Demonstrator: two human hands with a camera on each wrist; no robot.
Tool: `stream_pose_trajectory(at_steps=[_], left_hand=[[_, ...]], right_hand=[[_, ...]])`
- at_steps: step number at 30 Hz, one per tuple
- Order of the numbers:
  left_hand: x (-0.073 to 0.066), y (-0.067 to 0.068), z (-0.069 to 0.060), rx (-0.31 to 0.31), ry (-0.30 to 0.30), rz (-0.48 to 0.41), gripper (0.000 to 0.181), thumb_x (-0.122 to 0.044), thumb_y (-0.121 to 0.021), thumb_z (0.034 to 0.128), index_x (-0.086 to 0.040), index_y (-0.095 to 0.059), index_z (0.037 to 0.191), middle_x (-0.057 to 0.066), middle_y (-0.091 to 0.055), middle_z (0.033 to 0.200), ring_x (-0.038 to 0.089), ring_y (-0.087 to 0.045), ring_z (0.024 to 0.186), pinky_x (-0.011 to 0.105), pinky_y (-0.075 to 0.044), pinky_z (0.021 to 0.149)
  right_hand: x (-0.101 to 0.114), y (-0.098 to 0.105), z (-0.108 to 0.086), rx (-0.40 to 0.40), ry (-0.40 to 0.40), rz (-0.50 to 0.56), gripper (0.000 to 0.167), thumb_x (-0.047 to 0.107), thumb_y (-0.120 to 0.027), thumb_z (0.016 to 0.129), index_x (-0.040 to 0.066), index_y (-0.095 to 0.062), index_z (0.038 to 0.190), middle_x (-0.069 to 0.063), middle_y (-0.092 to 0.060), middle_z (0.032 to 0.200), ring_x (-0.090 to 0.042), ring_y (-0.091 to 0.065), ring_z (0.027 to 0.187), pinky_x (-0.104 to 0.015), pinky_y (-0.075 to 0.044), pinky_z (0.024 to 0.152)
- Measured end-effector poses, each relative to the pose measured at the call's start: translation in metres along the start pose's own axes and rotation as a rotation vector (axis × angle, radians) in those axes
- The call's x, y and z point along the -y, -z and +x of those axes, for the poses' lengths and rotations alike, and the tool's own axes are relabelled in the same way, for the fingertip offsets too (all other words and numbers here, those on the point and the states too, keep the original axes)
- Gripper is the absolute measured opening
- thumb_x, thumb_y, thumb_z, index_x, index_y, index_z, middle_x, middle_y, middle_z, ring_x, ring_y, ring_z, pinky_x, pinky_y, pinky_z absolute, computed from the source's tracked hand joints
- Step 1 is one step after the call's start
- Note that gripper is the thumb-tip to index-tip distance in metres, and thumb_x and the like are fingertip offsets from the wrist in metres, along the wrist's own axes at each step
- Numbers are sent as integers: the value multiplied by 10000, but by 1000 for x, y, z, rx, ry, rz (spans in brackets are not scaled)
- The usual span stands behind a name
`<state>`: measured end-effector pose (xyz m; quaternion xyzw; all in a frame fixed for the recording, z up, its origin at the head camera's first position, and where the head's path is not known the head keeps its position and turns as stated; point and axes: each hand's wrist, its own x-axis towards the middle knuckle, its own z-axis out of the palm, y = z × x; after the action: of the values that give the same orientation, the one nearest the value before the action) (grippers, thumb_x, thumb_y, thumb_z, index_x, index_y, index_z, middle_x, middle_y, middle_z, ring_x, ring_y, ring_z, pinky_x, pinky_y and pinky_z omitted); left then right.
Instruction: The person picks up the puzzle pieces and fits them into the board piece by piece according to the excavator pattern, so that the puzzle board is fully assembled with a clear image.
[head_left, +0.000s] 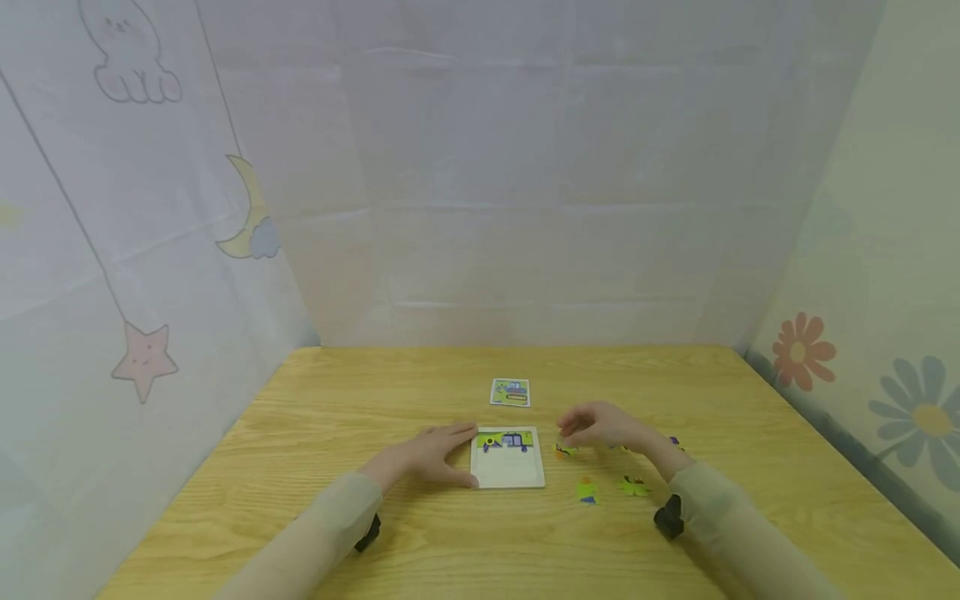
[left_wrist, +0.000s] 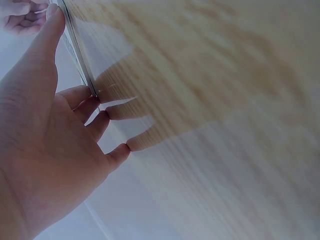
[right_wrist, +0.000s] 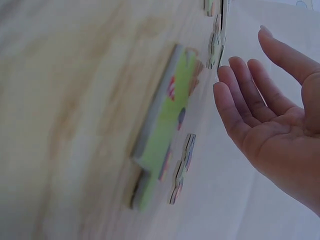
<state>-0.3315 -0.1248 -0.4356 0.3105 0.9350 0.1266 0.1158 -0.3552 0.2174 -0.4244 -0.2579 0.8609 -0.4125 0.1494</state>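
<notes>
A white puzzle tray [head_left: 510, 472] lies flat on the table, with joined picture pieces [head_left: 513, 441] along its far edge showing green and a purple vehicle. My left hand [head_left: 431, 457] rests at the tray's left side, fingers near the far corner and thumb touching the near one. In the left wrist view, the fingertips of the left hand [left_wrist: 65, 135] meet the table. My right hand [head_left: 603, 425] hovers above a green puzzle piece [head_left: 564, 452] just right of the tray. Loosely bent and holding nothing, the right hand [right_wrist: 270, 105] appears palm-up in its wrist view.
More loose puzzle pieces lie to the right: one green with blue [head_left: 587, 492], another green [head_left: 635, 486], and one purple [head_left: 676, 442] partly behind the right forearm. Beyond the tray is a small picture card [head_left: 511, 392]. Cloth walls [head_left: 480, 208] enclose the wooden table [head_left: 360, 383].
</notes>
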Motion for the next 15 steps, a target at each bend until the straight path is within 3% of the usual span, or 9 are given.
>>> stream_pose_trajectory(at_steps=[8,15], left_hand=[[2,0,1,-1,-3,0,869,-584,-608,823,-127,-279,1486,40,-242,1555,292,-245,1416,553,-177,1140],[2,-1,2,0,-1,0,870,-587,-605,824,-129,-277,1487,37,-243,1554,291,-248,1415,551,-177,1140]], right_hand=[[-2,0,0,28,-26,-14,366,158,-689,850,-8,-601,1164,-122,-651,1109,-215,-608,1002,-360,-519,840],[-5,-4,2,2,-51,-106,384,198,-743,797,43,-637,1132,-72,-656,1099,-201,-583,981,-376,-504,822]])
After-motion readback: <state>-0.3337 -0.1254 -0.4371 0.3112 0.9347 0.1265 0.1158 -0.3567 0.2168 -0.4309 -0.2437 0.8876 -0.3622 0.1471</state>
